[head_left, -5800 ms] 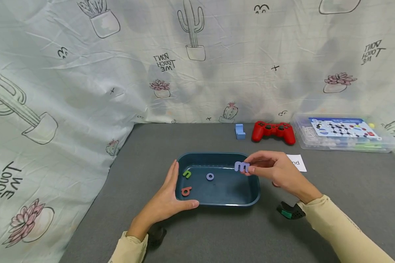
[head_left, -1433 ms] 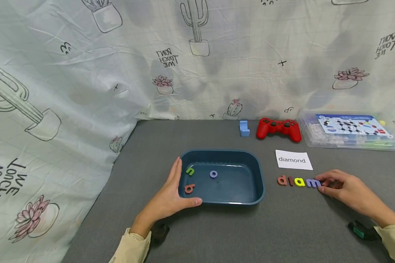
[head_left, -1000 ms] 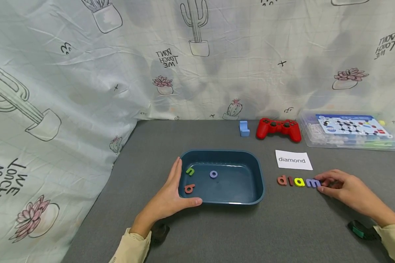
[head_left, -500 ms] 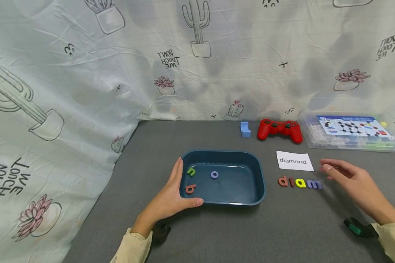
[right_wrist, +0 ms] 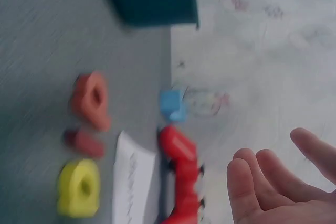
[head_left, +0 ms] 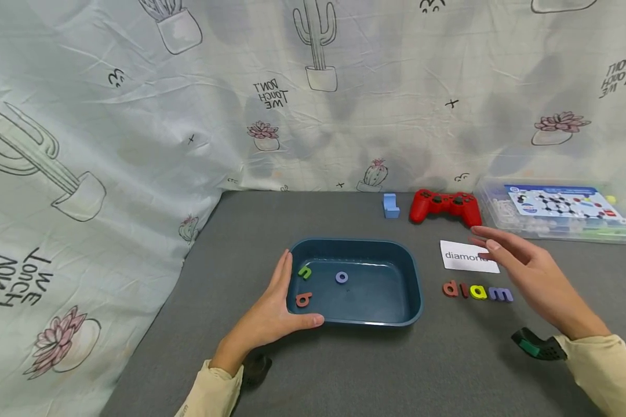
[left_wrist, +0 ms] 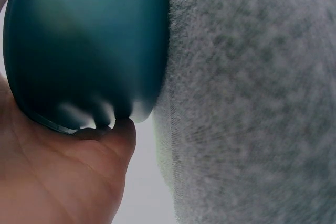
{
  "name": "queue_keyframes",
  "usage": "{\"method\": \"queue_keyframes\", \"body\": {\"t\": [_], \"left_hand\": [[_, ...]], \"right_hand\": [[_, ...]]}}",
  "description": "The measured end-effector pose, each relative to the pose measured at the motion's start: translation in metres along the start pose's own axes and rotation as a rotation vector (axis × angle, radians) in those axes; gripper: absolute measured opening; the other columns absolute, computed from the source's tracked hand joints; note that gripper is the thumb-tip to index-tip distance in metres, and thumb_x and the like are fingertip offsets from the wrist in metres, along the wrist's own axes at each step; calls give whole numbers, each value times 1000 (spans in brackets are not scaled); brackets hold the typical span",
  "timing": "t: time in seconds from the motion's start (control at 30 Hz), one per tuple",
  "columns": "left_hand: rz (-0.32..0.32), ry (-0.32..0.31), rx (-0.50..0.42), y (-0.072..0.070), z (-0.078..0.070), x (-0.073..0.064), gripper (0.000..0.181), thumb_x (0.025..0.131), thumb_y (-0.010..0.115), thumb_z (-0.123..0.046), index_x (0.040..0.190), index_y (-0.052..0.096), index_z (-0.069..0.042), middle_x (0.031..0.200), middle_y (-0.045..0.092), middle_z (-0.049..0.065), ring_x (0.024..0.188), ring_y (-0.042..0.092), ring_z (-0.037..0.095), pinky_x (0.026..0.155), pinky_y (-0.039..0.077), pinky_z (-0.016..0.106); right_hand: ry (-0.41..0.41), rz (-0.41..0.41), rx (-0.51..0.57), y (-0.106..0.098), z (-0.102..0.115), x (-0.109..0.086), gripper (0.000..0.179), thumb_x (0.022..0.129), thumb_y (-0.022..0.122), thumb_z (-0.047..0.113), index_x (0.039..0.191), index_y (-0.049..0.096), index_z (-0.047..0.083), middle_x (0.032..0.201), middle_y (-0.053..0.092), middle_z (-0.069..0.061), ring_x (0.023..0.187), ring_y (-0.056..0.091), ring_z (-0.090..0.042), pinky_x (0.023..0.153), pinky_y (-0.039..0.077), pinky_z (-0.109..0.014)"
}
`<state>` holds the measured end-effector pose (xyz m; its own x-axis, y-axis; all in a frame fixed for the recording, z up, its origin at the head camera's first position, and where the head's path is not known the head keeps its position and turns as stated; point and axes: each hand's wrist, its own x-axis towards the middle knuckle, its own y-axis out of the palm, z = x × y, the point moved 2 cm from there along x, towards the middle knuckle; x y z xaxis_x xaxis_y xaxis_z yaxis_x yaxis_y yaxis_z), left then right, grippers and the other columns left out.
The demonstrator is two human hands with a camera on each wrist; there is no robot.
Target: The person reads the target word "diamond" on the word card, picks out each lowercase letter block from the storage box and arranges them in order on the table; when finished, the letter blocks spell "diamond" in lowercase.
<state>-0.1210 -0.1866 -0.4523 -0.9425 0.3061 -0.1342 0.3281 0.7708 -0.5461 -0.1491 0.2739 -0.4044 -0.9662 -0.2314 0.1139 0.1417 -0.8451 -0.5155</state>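
The left hand [head_left: 271, 310] rests straight-fingered against the tray [head_left: 375, 298] at its left; the right hand [head_left: 539, 278] hovers right of it, fingers relaxed.

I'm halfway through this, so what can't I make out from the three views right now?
Head: the end of the word on the white card, covered by the right hand.
Head: fine print on the blue-and-white label, too small.
Left wrist: the inside of the tray, hidden by its wall.
Right wrist: part of the red controller, cut off by the bottom edge.
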Motion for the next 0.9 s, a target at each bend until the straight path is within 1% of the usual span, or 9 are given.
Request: {"method": "queue_keyframes", "body": {"t": [0.07,0.17,0.3,0.4,0.57,0.7,0.8,0.9], "left_hand": [[1,-1,-2,0,0,0,135,85,89,-51,172,-10,-25,177,-19,-7,163,-2,32,122,15,72],[-1,-3,0,0,0,1,135,84,89,-51,172,-10,-25,177,-19,-7,163,-2,33,121,15,72],[-2,-8,8,1,0,1,136,84,89,-52,172,-10,-25,177,-19,-5,163,-1,34,121,15,72],[-2,-8,11,1,0,1,136,84,89,-53,172,-10,-24,177,-19,-5,163,-1,34,121,15,72],[-3,-4,10,1,0,0,136,84,89,-52,173,-10,-23,177,-19,-5,163,-1,34,121,15,72],[-5,-4,13,0,0,0,136,84,89,-53,173,-10,-23,177,-18,-4,163,0,35,121,16,72],[-7,-6,14,1,1,0,136,83,89,-54,173,-9,-23,178,-18,-3,163,0,35,121,16,72],[-9,-11,13,1,1,0,137,83,89,-55,173,-9,-23,178,-18,-4,163,0,35,121,16,72]], "right_hand": [[0,10,24,6,10,4,48,118,46,28,165,45,22,153,59,9,125,57,-10,92,47,-13],[-10,13,61,16,24,12,46,117,47,28,162,48,22,153,60,5,128,57,-11,94,48,-14],[-59,27,94,31,40,23,45,117,49,26,161,50,20,154,58,-6,127,60,-10,96,49,-16],[-111,47,125,42,52,29,46,116,50,24,161,51,18,155,57,-10,127,61,-13,99,49,-18],[-156,88,232,63,70,40,46,115,53,21,160,52,15,156,56,-10,135,59,-17,106,46,-20],[-155,119,292,79,81,51,47,113,57,23,160,53,17,157,55,-6,139,56,-17,108,46,-22],[-160,142,304,89,86,60,48,112,59,24,160,53,19,158,55,-3,140,55,-19,108,47,-24],[-173,168,308,99,89,69,49,111,61,23,159,54,18,157,56,-2,140,56,-22,106,49,-27]]}}
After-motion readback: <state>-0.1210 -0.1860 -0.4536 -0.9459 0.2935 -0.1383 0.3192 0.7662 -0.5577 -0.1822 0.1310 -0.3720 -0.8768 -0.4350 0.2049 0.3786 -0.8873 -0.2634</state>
